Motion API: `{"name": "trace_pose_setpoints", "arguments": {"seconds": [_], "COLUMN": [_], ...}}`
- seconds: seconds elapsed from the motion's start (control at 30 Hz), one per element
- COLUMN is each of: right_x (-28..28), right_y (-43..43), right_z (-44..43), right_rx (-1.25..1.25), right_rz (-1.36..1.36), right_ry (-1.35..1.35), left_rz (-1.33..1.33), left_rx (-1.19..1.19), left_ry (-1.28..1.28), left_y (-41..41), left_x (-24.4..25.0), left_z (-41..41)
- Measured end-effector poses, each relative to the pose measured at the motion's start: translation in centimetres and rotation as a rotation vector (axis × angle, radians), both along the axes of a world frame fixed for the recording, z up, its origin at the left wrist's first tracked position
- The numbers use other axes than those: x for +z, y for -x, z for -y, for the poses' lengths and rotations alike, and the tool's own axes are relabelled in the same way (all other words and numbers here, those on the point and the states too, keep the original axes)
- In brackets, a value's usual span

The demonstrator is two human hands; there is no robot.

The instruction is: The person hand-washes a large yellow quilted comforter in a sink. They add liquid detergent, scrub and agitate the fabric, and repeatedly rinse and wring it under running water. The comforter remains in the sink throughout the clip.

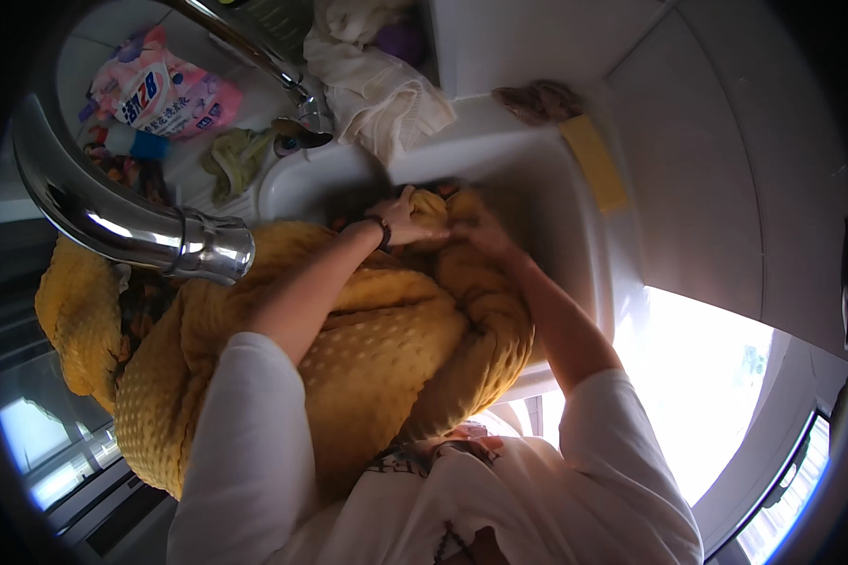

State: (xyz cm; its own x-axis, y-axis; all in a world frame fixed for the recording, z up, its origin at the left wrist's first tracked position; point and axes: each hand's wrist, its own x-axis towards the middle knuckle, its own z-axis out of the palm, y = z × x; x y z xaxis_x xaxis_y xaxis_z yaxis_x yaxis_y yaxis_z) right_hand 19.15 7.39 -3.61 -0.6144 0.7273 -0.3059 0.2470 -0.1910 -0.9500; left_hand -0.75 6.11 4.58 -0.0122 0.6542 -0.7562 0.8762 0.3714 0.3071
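Observation:
A large mustard-yellow dotted blanket (381, 332) fills much of the white sink basin (530, 159) and spreads left towards the chrome tap. Deep in the basin, my left hand (411, 220), with a dark bracelet at the wrist, grips a bunched fold of the yellow fabric. Close to its right, my right hand (484, 229) is closed on another part of the same fabric; it is slightly blurred and its fingertips are partly hidden. Dark patterned cloth with orange spots shows around the hands and at the blanket's left side.
A large chrome tap (134, 226) curves in at left; a second chrome tap (300, 106) stands behind the basin. Around the rim lie a pink detergent pouch (166, 95), a green cloth (234, 159), white cloths (389, 92), a brownish cloth (539, 101) and a yellow strip (595, 164).

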Motion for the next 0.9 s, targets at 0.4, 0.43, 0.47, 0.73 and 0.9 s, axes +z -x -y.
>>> {"name": "trace_pose_setpoints", "arguments": {"seconds": [0.4,0.43,0.47,0.73,0.9], "right_x": [6.0,5.3,4.7,-2.0,0.8], "right_y": [0.4,0.8,1.0,2.0,1.0], "right_z": [5.2,4.8,4.4,0.5,-3.8], "right_rx": [0.228,0.22,0.257,0.026,0.064], "right_rz": [0.884,0.93,0.969,0.726,0.495], "right_ry": [-0.48,-0.49,-0.441,0.014,-0.088], "left_rz": [-0.181,-0.193,-0.181,-0.227,-0.183], "left_rx": [-0.687,-0.682,-0.648,-0.322,-0.28], "left_ry": [-0.139,-0.109,-0.106,-0.282,-0.227], "left_y": [-1.8,-1.9,-2.0,-2.6,-3.2], "left_x": [-2.1,-2.6,-3.2,-7.5,-5.3], "left_z": [4.1,3.6,3.1,1.1,-0.9]}}
